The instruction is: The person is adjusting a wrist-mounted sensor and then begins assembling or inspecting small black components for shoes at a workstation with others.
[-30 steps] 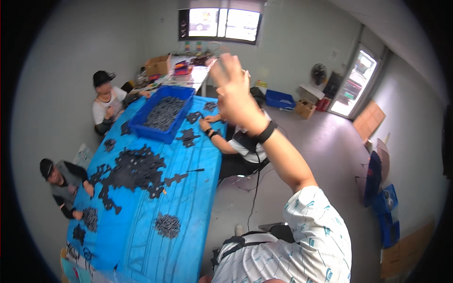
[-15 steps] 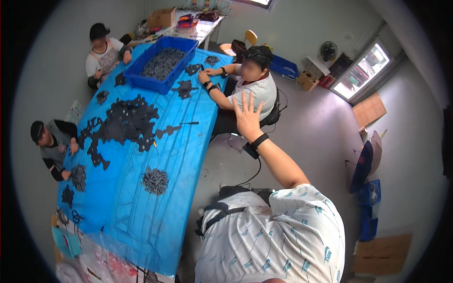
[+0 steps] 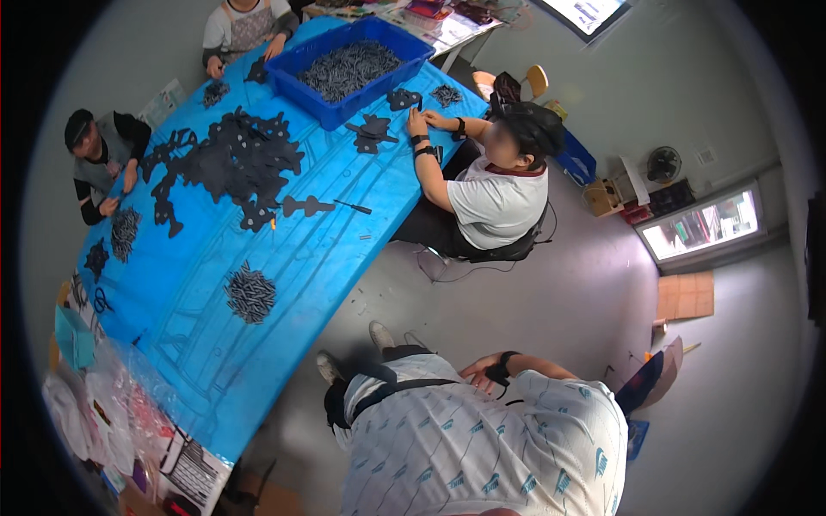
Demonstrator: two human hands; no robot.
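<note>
My right hand [image 3: 483,370] is low by my waist, against the side of my patterned white shirt [image 3: 482,439]. Its fingers are spread and hold nothing I can see. A black strap circles that wrist. My left hand is out of sight. Nearest to me on the blue-covered table [image 3: 301,292] lies a heap of small dark grey pieces [image 3: 250,293]. Farther back are a pile of flat black cut-out pieces [image 3: 232,155], a single black cut-out [image 3: 307,206] and a dark screwdriver-like tool [image 3: 353,206].
A blue crate [image 3: 344,112] of small grey pieces stands at the far end. One person [image 3: 499,189] sits at the right side, handling a black piece; two others work along the left. Plastic bags [image 3: 112,404] crowd the near left corner. An umbrella [image 3: 650,378] leans at the right wall.
My right arm, earlier stretched forward with the fingers spread, has dropped back to my waist. The view has turned, so the table and people appear shifted.
</note>
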